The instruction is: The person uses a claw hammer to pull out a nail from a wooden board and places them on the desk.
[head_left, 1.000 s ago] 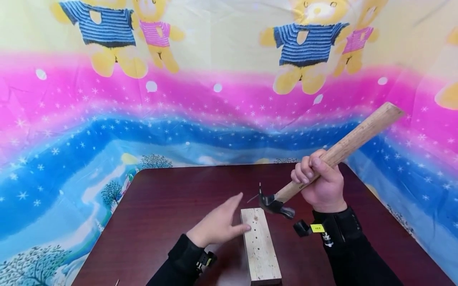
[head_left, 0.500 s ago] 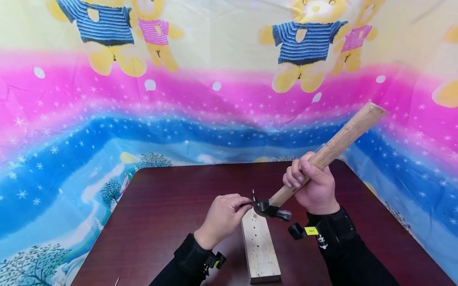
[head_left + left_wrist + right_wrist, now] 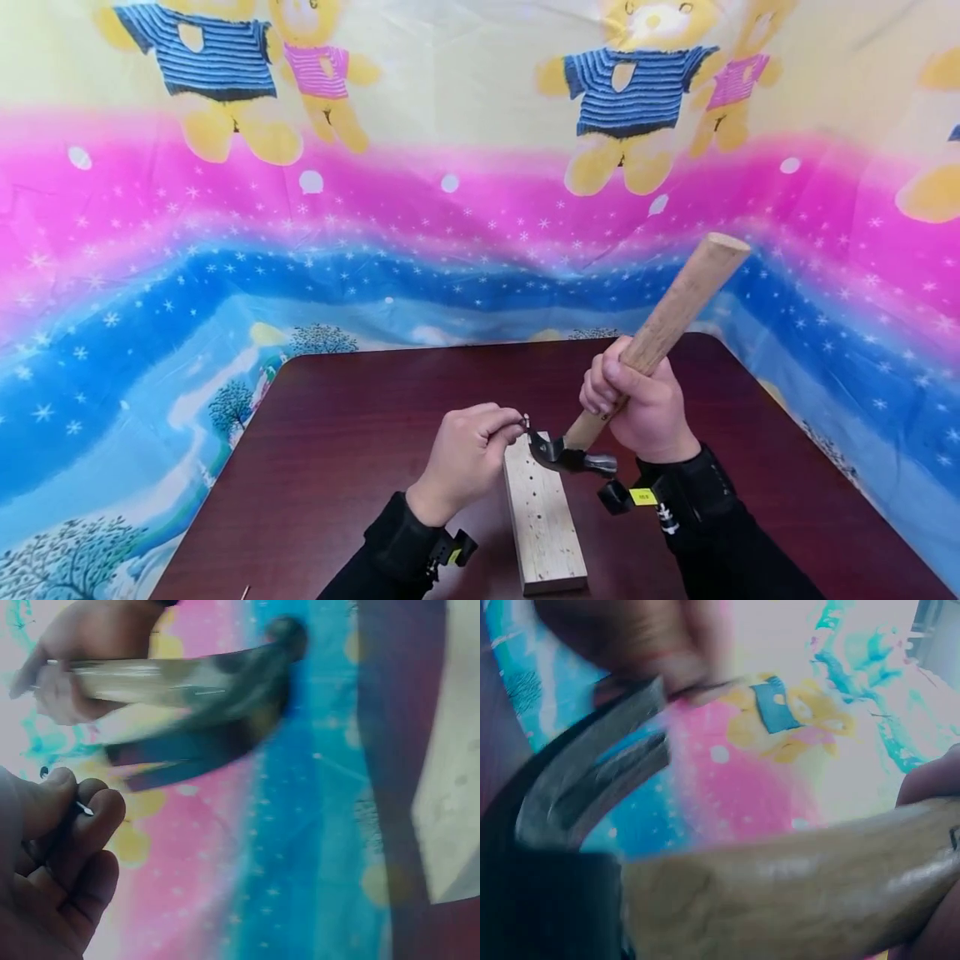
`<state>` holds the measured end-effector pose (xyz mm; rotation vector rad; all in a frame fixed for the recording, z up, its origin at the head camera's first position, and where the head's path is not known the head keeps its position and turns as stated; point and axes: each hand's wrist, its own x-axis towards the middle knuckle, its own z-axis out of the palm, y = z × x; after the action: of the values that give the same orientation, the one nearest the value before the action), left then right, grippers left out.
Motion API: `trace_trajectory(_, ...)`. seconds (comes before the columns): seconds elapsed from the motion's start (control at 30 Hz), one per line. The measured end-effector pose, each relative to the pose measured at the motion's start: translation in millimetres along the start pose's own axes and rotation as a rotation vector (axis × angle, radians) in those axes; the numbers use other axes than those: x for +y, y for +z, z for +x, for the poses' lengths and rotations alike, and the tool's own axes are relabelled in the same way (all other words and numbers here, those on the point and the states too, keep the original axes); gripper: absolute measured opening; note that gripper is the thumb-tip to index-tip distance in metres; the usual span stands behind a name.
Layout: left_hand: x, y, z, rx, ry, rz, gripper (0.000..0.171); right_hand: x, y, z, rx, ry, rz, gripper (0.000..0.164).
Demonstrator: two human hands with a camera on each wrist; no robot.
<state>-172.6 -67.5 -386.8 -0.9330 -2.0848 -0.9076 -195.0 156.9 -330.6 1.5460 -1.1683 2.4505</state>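
Note:
My right hand (image 3: 648,404) grips a claw hammer (image 3: 667,325) by its wooden handle, close to the black head. The handle slants up to the right, and the claw points left over the far end of a pale wooden block (image 3: 551,542). Just left of the claw, my left hand (image 3: 461,454) pinches a thin nail (image 3: 43,772) between thumb and forefinger. In the left wrist view the nail is apart from the forked claw; most of its shank is hidden by the fingers. The block lies lengthwise on the table, with a row of small dark holes along its top.
A dark red-brown table (image 3: 360,433) carries everything. Near its front left edge lies a thin copper-coloured piece (image 3: 246,592), partly cut off by the frame. A printed cloth (image 3: 450,250) with bears and snowflakes hangs behind and at both sides.
My left hand has gone from spread fingers to pinching the nail that was at the claw. The hammer has shifted left, and its handle has tipped more upright.

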Motion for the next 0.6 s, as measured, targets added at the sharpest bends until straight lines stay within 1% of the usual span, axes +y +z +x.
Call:
trace_trajectory(0.07, 2.0, -5.6, 3.0, 0.02, 0.003, -0.006, 0.011, 2, 1, -2, 0.03, 0.015, -0.046, 0.025)
trace_trajectory(0.13, 2.5, -9.1, 3.5, 0.022, 0.01, 0.005, 0.011, 3, 0, -4, 0.058, 0.02, -0.07, 0.026)
trace_trajectory(0.23, 0.2, -12.4, -0.6, -0.01, 0.001, 0.042, 0.012, 2, -2, -5, 0.084, 0.025, -0.081, 0.028)
trace_trajectory(0.27, -1.7, -13.7, -3.2, -0.031, -0.019, 0.063, 0.013, 2, -4, -6, 0.084, 0.027, -0.084, 0.029)
trace_trajectory(0.33, -7.2, -17.5, -11.5, -0.08, -0.095, 0.117, 0.014, 0, -7, -6, 0.079, 0.024, -0.088, 0.03)
trace_trajectory(0.43, -17.4, -25.4, -27.9, -0.188, -0.27, 0.178, 0.016, -5, -12, -9, 0.065, 0.003, -0.082, 0.03)
trace_trajectory(0.5, -23.7, -29.5, -38.9, -0.262, -0.382, 0.187, 0.017, -9, -16, -10, 0.06, -0.016, -0.073, 0.031)
trace_trajectory(0.57, -28.4, -30.7, -47.3, -0.314, -0.452, 0.179, 0.018, -12, -20, -11, 0.068, -0.027, -0.074, 0.032)
trace_trajectory(0.6, -30.2, -30.6, -50.6, -0.328, -0.471, 0.178, 0.018, -13, -21, -12, 0.073, -0.028, -0.075, 0.032)
